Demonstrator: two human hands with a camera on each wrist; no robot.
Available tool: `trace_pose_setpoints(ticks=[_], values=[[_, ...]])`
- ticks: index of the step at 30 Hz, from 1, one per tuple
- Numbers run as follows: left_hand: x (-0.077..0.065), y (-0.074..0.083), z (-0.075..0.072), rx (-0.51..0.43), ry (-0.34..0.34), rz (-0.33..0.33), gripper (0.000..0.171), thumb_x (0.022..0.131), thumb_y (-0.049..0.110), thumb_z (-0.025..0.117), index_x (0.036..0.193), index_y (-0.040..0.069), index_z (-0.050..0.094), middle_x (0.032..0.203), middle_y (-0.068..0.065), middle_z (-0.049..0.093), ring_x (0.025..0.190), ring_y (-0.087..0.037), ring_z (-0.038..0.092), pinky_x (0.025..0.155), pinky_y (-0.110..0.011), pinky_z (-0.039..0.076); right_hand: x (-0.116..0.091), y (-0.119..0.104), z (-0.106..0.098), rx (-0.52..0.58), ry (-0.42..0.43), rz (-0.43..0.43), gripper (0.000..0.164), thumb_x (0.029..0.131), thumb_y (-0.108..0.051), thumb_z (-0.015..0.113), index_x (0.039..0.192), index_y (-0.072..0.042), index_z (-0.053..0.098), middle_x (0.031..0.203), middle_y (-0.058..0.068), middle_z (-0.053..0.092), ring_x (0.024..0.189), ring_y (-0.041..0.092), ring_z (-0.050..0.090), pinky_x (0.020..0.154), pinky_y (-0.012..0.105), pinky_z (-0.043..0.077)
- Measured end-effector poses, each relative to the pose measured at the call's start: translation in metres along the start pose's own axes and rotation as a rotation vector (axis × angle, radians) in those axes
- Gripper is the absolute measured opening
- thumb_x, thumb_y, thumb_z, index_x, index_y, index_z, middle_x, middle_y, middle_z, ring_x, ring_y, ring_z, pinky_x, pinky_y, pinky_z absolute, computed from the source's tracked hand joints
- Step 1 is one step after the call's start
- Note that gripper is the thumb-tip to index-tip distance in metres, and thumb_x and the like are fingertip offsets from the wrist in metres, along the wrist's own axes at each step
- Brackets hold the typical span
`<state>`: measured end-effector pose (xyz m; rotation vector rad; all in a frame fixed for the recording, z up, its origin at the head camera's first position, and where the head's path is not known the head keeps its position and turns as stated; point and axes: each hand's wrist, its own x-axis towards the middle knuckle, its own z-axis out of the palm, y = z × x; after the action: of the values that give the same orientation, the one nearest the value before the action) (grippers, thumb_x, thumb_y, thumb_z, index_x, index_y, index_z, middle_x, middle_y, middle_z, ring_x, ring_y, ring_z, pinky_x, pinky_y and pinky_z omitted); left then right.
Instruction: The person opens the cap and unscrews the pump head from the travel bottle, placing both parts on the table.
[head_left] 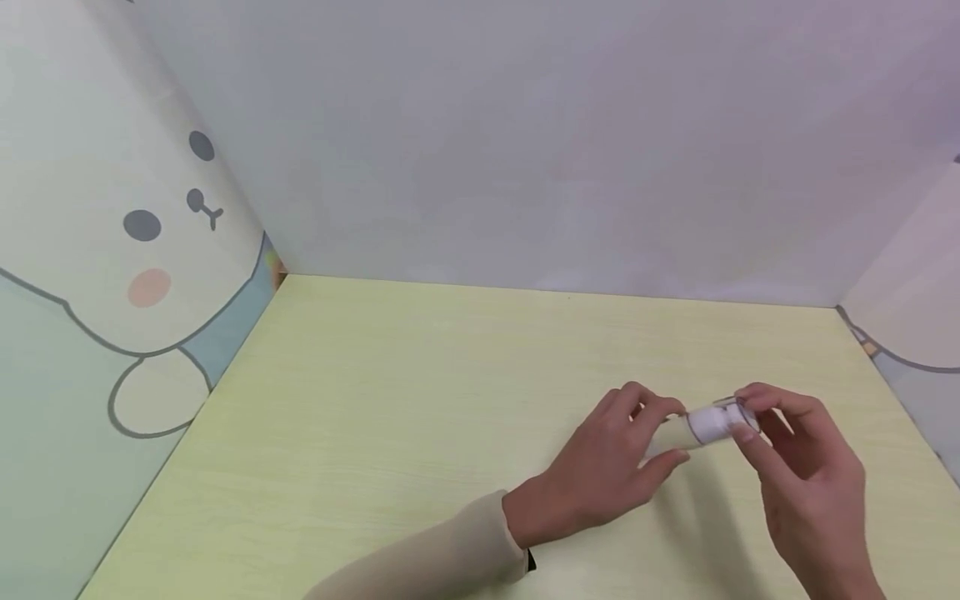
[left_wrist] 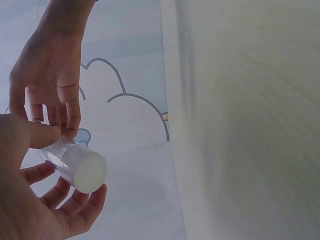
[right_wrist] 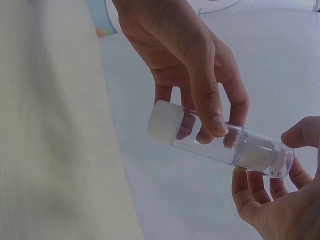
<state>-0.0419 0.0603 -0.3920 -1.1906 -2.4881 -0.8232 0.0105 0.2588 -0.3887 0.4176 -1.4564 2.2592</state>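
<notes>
A slim clear plastic bottle (right_wrist: 205,145) is held above the table, tilted slightly. Its base (right_wrist: 164,121) is white, and a clear cap (right_wrist: 281,162) covers a white pump-like top (right_wrist: 255,152). My left hand (head_left: 600,458) grips the see-through body, thumb on one side and fingers on the other. At the cap end, my right hand (head_left: 813,475) pinches the clear cap between thumb and fingertips. From the left wrist, the white base (left_wrist: 90,172) faces the camera, and the body is partly hidden by the left fingers.
The pale wood-grain table (head_left: 420,400) stretches under both hands, with their shadow on it. A plain light wall (head_left: 525,150) stands along its back edge. Side panels with cartoon animals (head_left: 150,250) border it left and right.
</notes>
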Motion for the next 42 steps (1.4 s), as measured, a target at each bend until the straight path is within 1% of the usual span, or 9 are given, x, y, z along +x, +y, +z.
trace_pose_setpoints(ticks=[6, 10, 14, 20, 22, 27, 29, 36, 42], values=[[-0.007, -0.002, -0.007, -0.046, 0.019, -0.025, 0.037, 0.101, 0.038, 0.070, 0.131, 0.019, 0.059, 0.113, 0.005, 0.056, 0.096, -0.004, 0.052, 0.084, -0.005, 0.038, 0.002, 0.001, 0.007, -0.018, -0.009, 0.057, 0.042, 0.092, 0.034, 0.036, 0.129, 0.020, 0.048, 0.131, 0.018, 0.060, 0.123, 0.027, 0.061, 0.104, 0.025, 0.055], [-0.010, -0.002, -0.014, -0.084, 0.023, -0.063, 0.038, 0.099, 0.038, 0.072, 0.130, 0.019, 0.060, 0.112, 0.005, 0.057, 0.097, -0.003, 0.057, 0.084, -0.004, 0.039, 0.005, 0.007, 0.011, 0.041, -0.065, 0.042, 0.044, 0.092, 0.034, 0.034, 0.133, 0.022, 0.045, 0.133, 0.021, 0.059, 0.124, 0.028, 0.061, 0.105, 0.026, 0.055], [-0.014, -0.004, -0.021, -0.157, 0.021, -0.120, 0.038, 0.099, 0.036, 0.073, 0.129, 0.019, 0.058, 0.114, 0.005, 0.057, 0.098, -0.003, 0.062, 0.082, -0.003, 0.042, 0.009, 0.011, 0.020, 0.035, -0.086, 0.048, 0.044, 0.092, 0.034, 0.036, 0.133, 0.021, 0.046, 0.133, 0.020, 0.059, 0.125, 0.027, 0.062, 0.106, 0.026, 0.055], [-0.020, -0.009, -0.027, -0.242, 0.039, -0.173, 0.038, 0.099, 0.032, 0.073, 0.129, 0.017, 0.055, 0.119, 0.005, 0.062, 0.098, -0.003, 0.068, 0.084, -0.004, 0.047, 0.013, 0.011, 0.035, -0.088, -0.066, 0.118, 0.040, 0.094, 0.029, 0.043, 0.132, 0.017, 0.048, 0.131, 0.014, 0.061, 0.126, 0.024, 0.063, 0.105, 0.024, 0.055], [-0.021, -0.011, -0.028, -0.256, 0.048, -0.182, 0.038, 0.099, 0.031, 0.074, 0.129, 0.017, 0.055, 0.119, 0.005, 0.064, 0.098, -0.003, 0.068, 0.083, -0.004, 0.048, 0.014, 0.013, 0.039, -0.099, -0.081, 0.121, 0.040, 0.094, 0.029, 0.044, 0.132, 0.017, 0.048, 0.132, 0.013, 0.060, 0.126, 0.024, 0.062, 0.106, 0.024, 0.054], [-0.025, -0.016, -0.033, -0.330, 0.068, -0.208, 0.038, 0.098, 0.029, 0.075, 0.128, 0.016, 0.056, 0.118, 0.002, 0.064, 0.097, -0.007, 0.068, 0.083, -0.008, 0.050, 0.018, 0.020, 0.044, -0.038, -0.169, 0.072, 0.048, 0.090, 0.033, 0.044, 0.136, 0.020, 0.042, 0.134, 0.017, 0.058, 0.124, 0.026, 0.061, 0.107, 0.023, 0.053], [-0.027, -0.018, -0.035, -0.350, 0.083, -0.214, 0.038, 0.097, 0.028, 0.076, 0.128, 0.016, 0.057, 0.118, 0.000, 0.064, 0.097, -0.009, 0.067, 0.083, -0.010, 0.051, 0.018, 0.022, 0.048, -0.063, -0.170, 0.080, 0.050, 0.089, 0.033, 0.047, 0.137, 0.018, 0.042, 0.134, 0.016, 0.058, 0.122, 0.024, 0.063, 0.105, 0.022, 0.054], [-0.032, -0.026, -0.041, -0.346, 0.130, -0.223, 0.037, 0.097, 0.026, 0.077, 0.127, 0.016, 0.057, 0.115, 0.000, 0.063, 0.095, -0.010, 0.066, 0.079, -0.016, 0.055, 0.021, 0.026, 0.062, -0.125, -0.200, 0.113, 0.055, 0.087, 0.032, 0.052, 0.138, 0.017, 0.037, 0.137, 0.012, 0.053, 0.120, 0.020, 0.062, 0.106, 0.024, 0.054], [-0.037, -0.033, -0.046, -0.329, 0.150, -0.231, 0.036, 0.096, 0.024, 0.078, 0.125, 0.016, 0.058, 0.113, 0.001, 0.064, 0.095, -0.011, 0.067, 0.079, -0.017, 0.056, 0.022, 0.028, 0.074, -0.245, -0.192, 0.183, 0.061, 0.087, 0.029, 0.059, 0.140, 0.013, 0.034, 0.139, 0.008, 0.051, 0.117, 0.015, 0.063, 0.101, 0.021, 0.056]])
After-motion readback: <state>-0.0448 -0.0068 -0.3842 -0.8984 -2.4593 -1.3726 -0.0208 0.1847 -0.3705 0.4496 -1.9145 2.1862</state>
